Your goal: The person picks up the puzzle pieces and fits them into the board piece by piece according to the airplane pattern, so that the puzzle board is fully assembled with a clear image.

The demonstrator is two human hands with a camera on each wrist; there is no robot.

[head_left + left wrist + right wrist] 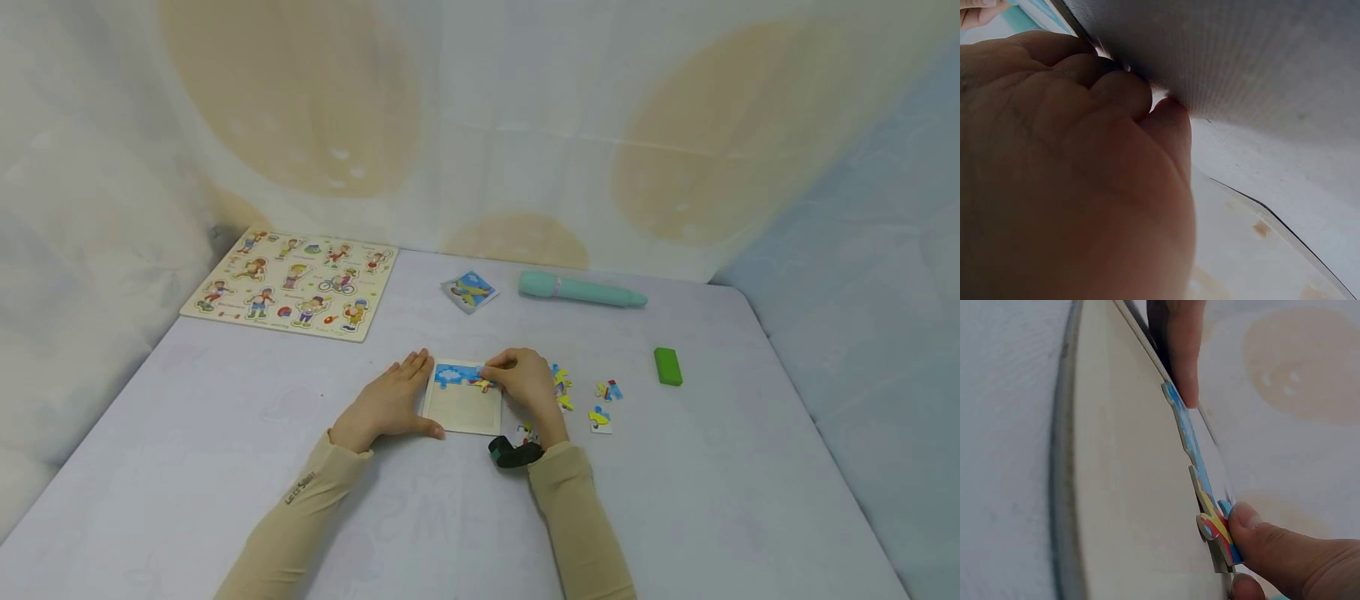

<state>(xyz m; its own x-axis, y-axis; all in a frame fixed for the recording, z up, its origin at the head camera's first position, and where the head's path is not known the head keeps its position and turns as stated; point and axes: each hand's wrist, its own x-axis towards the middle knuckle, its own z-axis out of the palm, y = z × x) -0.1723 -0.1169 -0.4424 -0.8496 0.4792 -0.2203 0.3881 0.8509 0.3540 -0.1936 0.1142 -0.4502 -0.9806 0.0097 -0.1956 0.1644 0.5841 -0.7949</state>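
Observation:
A square wooden puzzle tray [462, 412] lies on the table, with blue sky pieces [452, 374] along its far edge. The left hand [390, 402] rests flat at the tray's left side, fingers straight and thumb near the lower left corner. At the tray's upper right corner the right hand [525, 383] pinches a puzzle piece between thumb and fingers. In the right wrist view a red, yellow and blue piece [1217, 530] is at the thumb [1257, 528] of that hand, tilted against the row. The left wrist view shows mostly the left palm [1079, 175].
Loose puzzle pieces [600, 419] lie right of the right hand, and a green block [667, 367] farther right. Behind are a picture card [469, 292] and a teal pen-shaped object [581, 289]. A wooden figure board [292, 285] lies at the back left.

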